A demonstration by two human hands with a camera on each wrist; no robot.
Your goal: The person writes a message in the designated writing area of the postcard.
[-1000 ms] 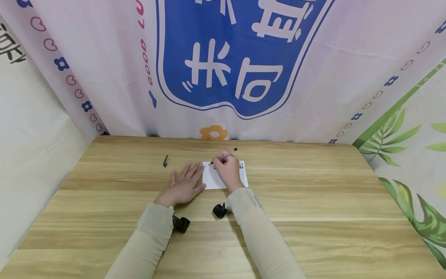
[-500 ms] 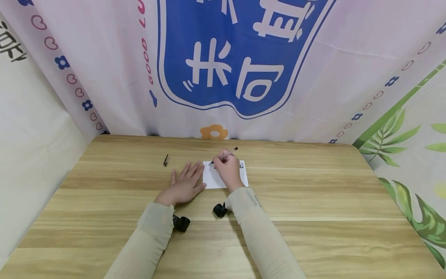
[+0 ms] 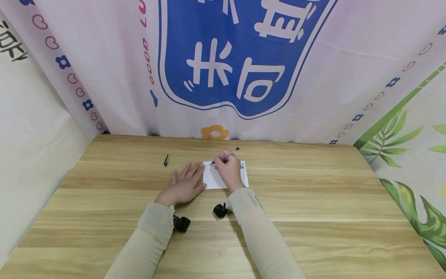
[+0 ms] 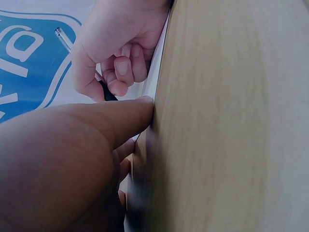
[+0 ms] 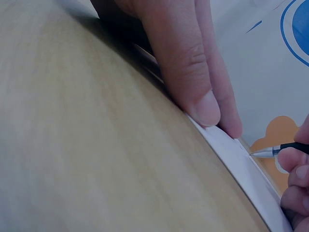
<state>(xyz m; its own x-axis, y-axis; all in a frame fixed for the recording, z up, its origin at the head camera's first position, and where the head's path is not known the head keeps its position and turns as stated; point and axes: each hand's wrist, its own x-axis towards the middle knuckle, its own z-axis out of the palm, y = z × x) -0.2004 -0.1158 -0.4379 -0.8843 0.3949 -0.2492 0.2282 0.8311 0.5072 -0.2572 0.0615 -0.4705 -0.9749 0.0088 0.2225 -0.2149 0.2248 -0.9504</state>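
A small white sheet of paper (image 3: 216,181) lies on the wooden table, with a dark printed mark near its upper right corner. My right hand (image 3: 229,170) pinches a pen (image 3: 230,153) with a clear barrel and black grip over the sheet. In the right wrist view the tip of the pen (image 5: 263,152) meets the paper (image 5: 231,159) near its far edge. My left hand (image 3: 184,186) lies with fingers spread, its thumb and fingertips on the left edge of the sheet. The left thumb (image 4: 130,116) stretches straight toward the paper in the left wrist view.
A black pen cap (image 3: 166,160) lies on the table (image 3: 313,193) beyond the left hand. A printed curtain (image 3: 122,77) hangs along the far edge of the table. Small black cameras (image 3: 182,224) sit at both wrists.
Hands and paper keep nearly the same places. The upper end of the pen has shifted very slightly while its tip stays near the upper left of the sheet.
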